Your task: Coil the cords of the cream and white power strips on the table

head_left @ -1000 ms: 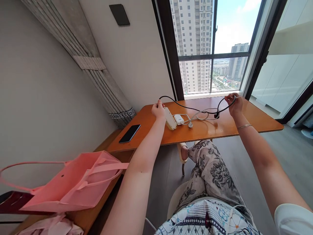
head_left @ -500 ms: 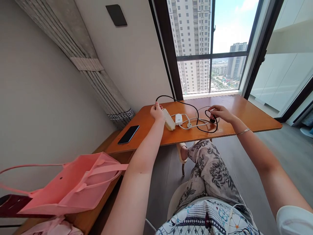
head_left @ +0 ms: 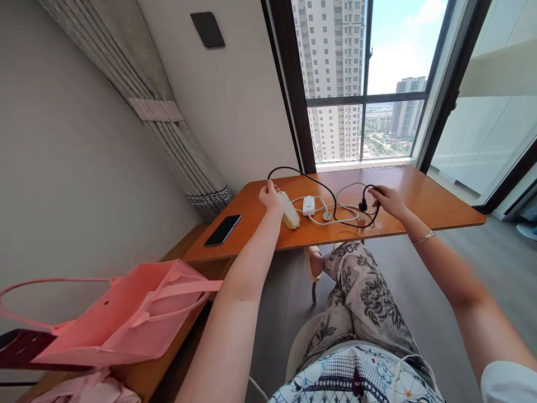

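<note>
A black power cable (head_left: 321, 182) arcs over the wooden table between my hands. My left hand (head_left: 269, 197) is closed on one end of it, raised beside a cream power strip (head_left: 289, 211). On the right, my right hand (head_left: 386, 200) pinches the cable near its other end, where a black plug (head_left: 363, 205) dangles close to the tabletop. Between the hands lie a white adapter (head_left: 308, 205) and a white cable (head_left: 335, 223) in loose loops, with a white round plug (head_left: 326, 215).
A dark phone (head_left: 223, 230) lies on the left of the wooden table (head_left: 436, 204). Nearer me on the left stands a pink bag (head_left: 138, 313) with long handles. Behind the table is a window (head_left: 361, 129); a tied curtain (head_left: 163, 123) hangs on the left.
My right hand has shifted slightly right along the black cable, and the black plug now hangs clear of the fingers. The left hand keeps its grip almost in place.
</note>
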Demonstrator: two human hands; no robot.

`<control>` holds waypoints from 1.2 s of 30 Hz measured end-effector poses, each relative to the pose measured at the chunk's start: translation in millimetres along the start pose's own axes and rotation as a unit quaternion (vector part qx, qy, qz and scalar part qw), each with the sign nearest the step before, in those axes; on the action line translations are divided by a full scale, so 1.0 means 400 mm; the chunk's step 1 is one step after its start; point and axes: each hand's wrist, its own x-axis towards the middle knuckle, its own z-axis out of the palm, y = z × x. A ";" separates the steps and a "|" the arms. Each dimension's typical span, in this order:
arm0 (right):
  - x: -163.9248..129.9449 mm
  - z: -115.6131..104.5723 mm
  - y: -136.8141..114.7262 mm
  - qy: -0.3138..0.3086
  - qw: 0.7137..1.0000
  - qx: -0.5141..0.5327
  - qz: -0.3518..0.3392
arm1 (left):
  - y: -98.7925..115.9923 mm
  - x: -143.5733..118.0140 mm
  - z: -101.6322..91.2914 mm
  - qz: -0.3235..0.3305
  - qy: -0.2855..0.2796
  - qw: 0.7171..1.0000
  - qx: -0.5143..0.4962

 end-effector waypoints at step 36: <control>-0.165 0.098 0.038 -0.216 0.904 -0.359 0.089 | 0.028 -0.044 0.045 0.036 -0.049 0.998 -0.032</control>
